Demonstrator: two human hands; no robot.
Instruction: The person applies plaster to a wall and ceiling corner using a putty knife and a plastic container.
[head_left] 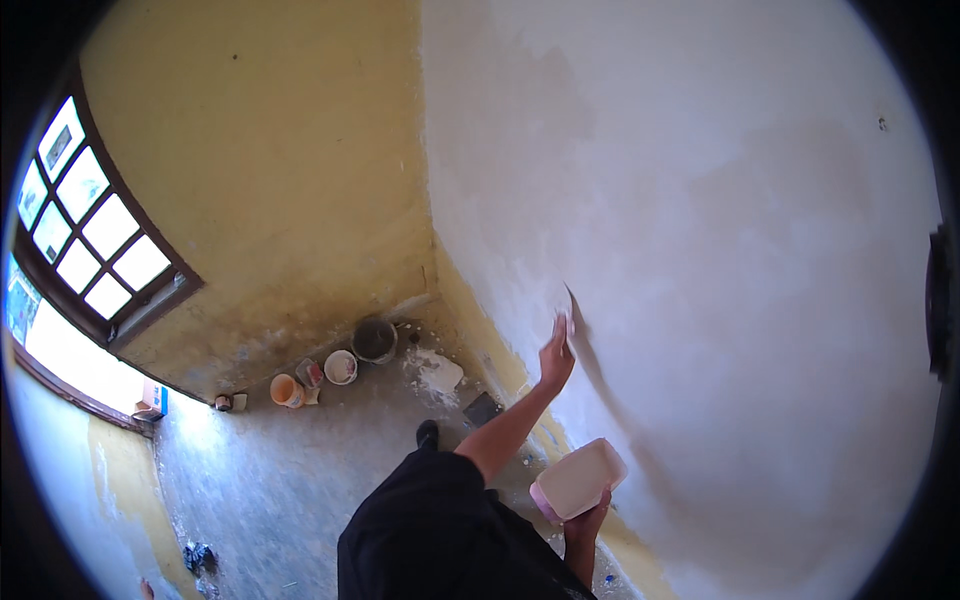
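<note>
My left hand point(557, 355) reaches up to the wall, closed round a putty knife point(571, 305). The knife's thin blade is seen nearly edge-on against the white-coated wall point(720, 290), and its handle is mostly hidden by my fingers. Lower down, close to the wall, my right hand point(590, 515) grips a rectangular pinkish tub point(580, 480) from its underside and near side. A smooth, pale cream surface fills the tub's upper face. Damp-looking darker patches show in the wall's coating.
A yellow wall point(270, 180) with a window point(95, 215) meets the white one in a corner. Along its foot stand a dark bucket point(374, 341), a white bucket point(341, 367) and an orange container point(287, 391). White splatter point(436, 372) and a dark block point(482, 409) lie on the floor.
</note>
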